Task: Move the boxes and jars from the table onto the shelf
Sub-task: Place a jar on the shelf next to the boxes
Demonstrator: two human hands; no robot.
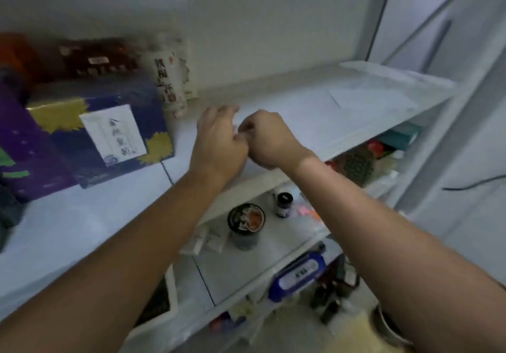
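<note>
On the lower shelf [276, 246] a dark jar [246, 222] and a small bottle [283, 205] stand near the front edge, probably for easy reach. Above them, the hands meet over the upper shelf [328, 111]: the right hand [269, 140] is curled and the left hand [219, 140] is loosely bent, touching it. Blur hides whether either holds anything. Farther left a blue box [101, 133] lies flat, with a white carton [171, 79] upright behind it, likely pushed back to leave room. No desk shows.

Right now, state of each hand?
Left hand: open, fingers relaxed, nothing visibly held.
Right hand: fingers curled beside the left; whether they pinch anything cannot be told.
</note>
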